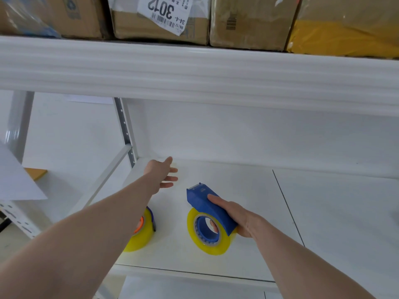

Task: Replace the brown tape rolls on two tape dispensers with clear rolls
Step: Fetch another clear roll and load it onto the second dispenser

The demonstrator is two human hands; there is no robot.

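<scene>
A: Where's the blue dispenser (pixel 210 207)?

B: Lower centre of the frame, clasped in the right hand (pixel 237 219), clear roll (pixel 207 231) fitted, on the shelf (pixel 313 212).

A: The left hand (pixel 162 173)?

B: Splayed, holding nothing. The second dispenser (pixel 142 228) sits lower left. I'd set this one down flat, blade facing away.

Right hand (pixel 234 216) grips blue tape dispenser (pixel 208 205) loaded with yellowish clear tape roll (pixel 194 234), roll resting on white shelf (pixel 323 223). Left hand (pixel 162 174) reaches toward shelf's back left corner, fingers spread, holding nothing. Second clear tape roll (pixel 141 236) on a dispenser with orange hub sits under the left forearm, partly hidden. Cardboard boxes (pixel 159 18) line the upper shelf, one with a "3012" label (pixel 165 11).
</scene>
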